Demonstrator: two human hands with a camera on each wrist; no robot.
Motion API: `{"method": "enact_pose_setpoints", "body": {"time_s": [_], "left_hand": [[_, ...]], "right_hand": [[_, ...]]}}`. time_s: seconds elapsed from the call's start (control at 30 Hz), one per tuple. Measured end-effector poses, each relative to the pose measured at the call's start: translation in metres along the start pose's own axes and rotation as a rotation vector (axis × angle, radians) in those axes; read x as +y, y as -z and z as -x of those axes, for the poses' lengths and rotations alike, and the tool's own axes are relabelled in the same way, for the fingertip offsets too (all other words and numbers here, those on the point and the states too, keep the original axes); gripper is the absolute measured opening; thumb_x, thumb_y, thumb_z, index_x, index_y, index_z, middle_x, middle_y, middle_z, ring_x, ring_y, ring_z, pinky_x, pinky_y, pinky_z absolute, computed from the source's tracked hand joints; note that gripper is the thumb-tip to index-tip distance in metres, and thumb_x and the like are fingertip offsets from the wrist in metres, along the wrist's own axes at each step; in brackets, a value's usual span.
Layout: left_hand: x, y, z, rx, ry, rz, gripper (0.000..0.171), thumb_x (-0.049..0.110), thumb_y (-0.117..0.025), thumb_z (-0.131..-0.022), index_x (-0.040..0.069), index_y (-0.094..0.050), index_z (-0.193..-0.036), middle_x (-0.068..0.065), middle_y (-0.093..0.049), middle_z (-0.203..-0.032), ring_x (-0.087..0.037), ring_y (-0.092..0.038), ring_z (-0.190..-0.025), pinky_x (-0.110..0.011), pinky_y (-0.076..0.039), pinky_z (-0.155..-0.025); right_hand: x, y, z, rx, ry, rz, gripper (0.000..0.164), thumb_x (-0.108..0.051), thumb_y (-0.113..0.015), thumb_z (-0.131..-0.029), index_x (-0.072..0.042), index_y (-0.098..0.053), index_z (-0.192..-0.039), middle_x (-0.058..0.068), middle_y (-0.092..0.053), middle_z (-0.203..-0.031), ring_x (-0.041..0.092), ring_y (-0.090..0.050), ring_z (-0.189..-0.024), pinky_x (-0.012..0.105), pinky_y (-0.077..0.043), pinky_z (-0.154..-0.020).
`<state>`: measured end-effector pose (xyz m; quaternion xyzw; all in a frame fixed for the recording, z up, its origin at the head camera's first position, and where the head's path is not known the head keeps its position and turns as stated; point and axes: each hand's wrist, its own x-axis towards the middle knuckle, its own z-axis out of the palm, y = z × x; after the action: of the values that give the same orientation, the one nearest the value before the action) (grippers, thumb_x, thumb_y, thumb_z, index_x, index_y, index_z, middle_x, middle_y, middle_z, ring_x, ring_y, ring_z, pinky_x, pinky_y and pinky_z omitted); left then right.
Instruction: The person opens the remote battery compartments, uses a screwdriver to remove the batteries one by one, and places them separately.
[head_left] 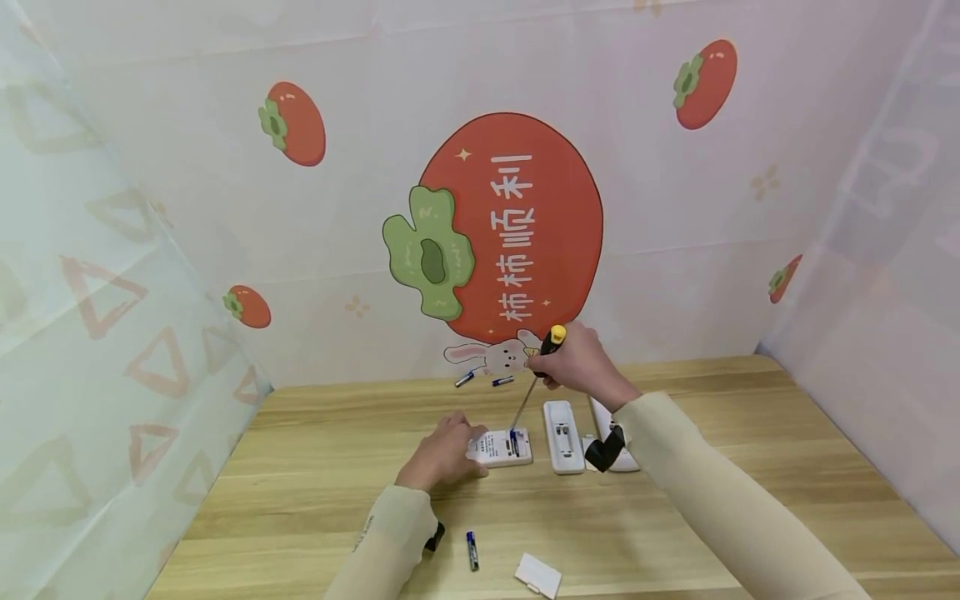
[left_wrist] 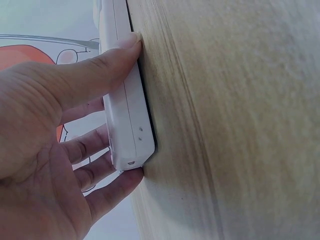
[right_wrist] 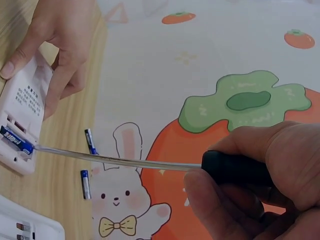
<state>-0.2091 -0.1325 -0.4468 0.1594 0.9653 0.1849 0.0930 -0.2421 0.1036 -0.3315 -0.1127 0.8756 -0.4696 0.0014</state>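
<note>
A white remote control (head_left: 495,450) lies face down on the table, its battery compartment uncovered. My left hand (head_left: 446,450) holds it by the edges, thumb on one long side and fingers around the other side and end, as the left wrist view shows. In the compartment sits a blue battery (right_wrist: 17,141). My right hand (head_left: 581,358) grips a screwdriver (head_left: 553,340) with a black and yellow handle. Its long metal shaft slants down to the remote, and the tip appears to touch one end of that battery.
Right of the held remote lies a white remote (head_left: 556,458) with its compartment uncovered; another white device (head_left: 626,461) is partly hidden by the right wrist camera. Two batteries (head_left: 465,379) lie by the back wall. Nearer the front are a battery (head_left: 472,551) and a white cover (head_left: 538,575).
</note>
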Motion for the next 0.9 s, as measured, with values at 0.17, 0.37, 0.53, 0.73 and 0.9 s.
{"method": "enact_pose_setpoints", "body": {"time_s": [0.17, 0.37, 0.53, 0.73, 0.9], "left_hand": [[-0.001, -0.001, -0.001, -0.002, 0.008, 0.004, 0.064, 0.027, -0.088, -0.081, 0.01, -0.064, -0.137, -0.011, -0.055, -0.123, -0.028, -0.049, -0.109, -0.055, -0.048, -0.09], [-0.002, -0.003, -0.002, 0.0, 0.013, 0.002, 0.064, 0.028, -0.087, -0.081, 0.011, -0.064, -0.138, -0.01, -0.055, -0.124, -0.028, -0.049, -0.111, -0.055, -0.048, -0.091], [-0.003, -0.003, -0.003, -0.003, 0.002, -0.002, 0.064, 0.03, -0.087, -0.081, 0.011, -0.064, -0.138, -0.011, -0.055, -0.125, -0.029, -0.049, -0.113, -0.055, -0.049, -0.091], [-0.004, -0.002, -0.002, -0.009, -0.001, -0.001, 0.064, 0.03, -0.087, -0.082, 0.011, -0.064, -0.138, -0.013, -0.054, -0.13, -0.032, -0.049, -0.117, -0.058, -0.048, -0.092], [-0.003, -0.002, -0.003, -0.015, 0.012, 0.004, 0.064, 0.03, -0.086, -0.082, 0.012, -0.063, -0.14, -0.014, -0.053, -0.134, -0.033, -0.049, -0.121, -0.06, -0.047, -0.095]], "right_hand": [[0.004, 0.0, -0.004, 0.002, -0.02, -0.024, 0.037, -0.009, -0.079, -0.086, -0.003, -0.058, -0.116, 0.015, -0.068, -0.087, 0.02, -0.07, -0.057, 0.033, -0.059, -0.056], [0.005, 0.002, -0.007, -0.007, -0.027, -0.046, 0.037, -0.009, -0.079, -0.086, -0.003, -0.058, -0.116, 0.017, -0.067, -0.091, 0.021, -0.07, -0.059, 0.034, -0.059, -0.057], [0.005, 0.005, -0.01, -0.035, -0.033, -0.031, 0.033, -0.011, -0.08, -0.085, -0.002, -0.06, -0.11, 0.015, -0.068, -0.084, 0.023, -0.071, -0.06, 0.034, -0.06, -0.057], [0.003, 0.008, -0.015, -0.091, -0.02, -0.015, 0.029, -0.01, -0.082, -0.084, -0.001, -0.063, -0.104, 0.013, -0.069, -0.077, 0.032, -0.073, -0.065, 0.034, -0.06, -0.058], [0.0, 0.01, -0.017, -0.139, -0.02, 0.019, 0.022, -0.012, -0.083, -0.084, -0.001, -0.066, -0.092, 0.011, -0.07, -0.077, 0.028, -0.072, -0.064, 0.034, -0.06, -0.06]]}}
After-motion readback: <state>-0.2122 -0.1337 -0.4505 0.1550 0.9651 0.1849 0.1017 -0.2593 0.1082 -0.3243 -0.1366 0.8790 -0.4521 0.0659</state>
